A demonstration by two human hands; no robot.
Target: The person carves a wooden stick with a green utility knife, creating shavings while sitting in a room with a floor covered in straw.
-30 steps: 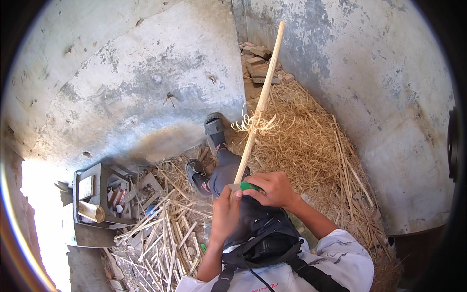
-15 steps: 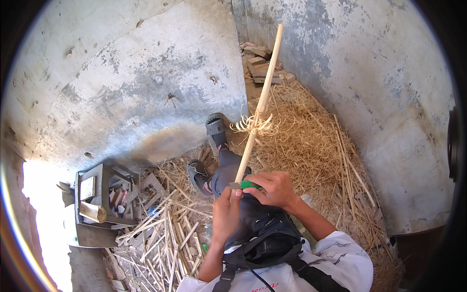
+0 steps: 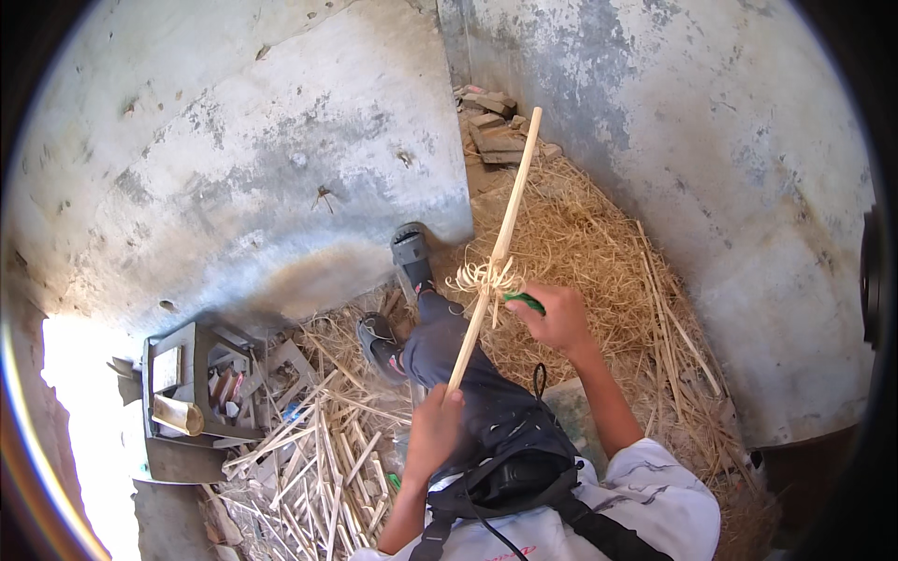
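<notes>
Green tool (image 3: 528,302), pale yellow stick (image 3: 517,187)

Two hands (image 3: 561,318), one long pale stick (image 3: 517,197), one green-handled tool (image 3: 527,302), two dark shoes (image 3: 408,247); loose sticks (image 3: 335,500), overlapping, perhaps dozens.

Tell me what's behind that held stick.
Behind the pale wooden stick lie loose shavings and a dark trouser leg; whatever the stick, its curls and the left hand cover can't be seen.
</notes>
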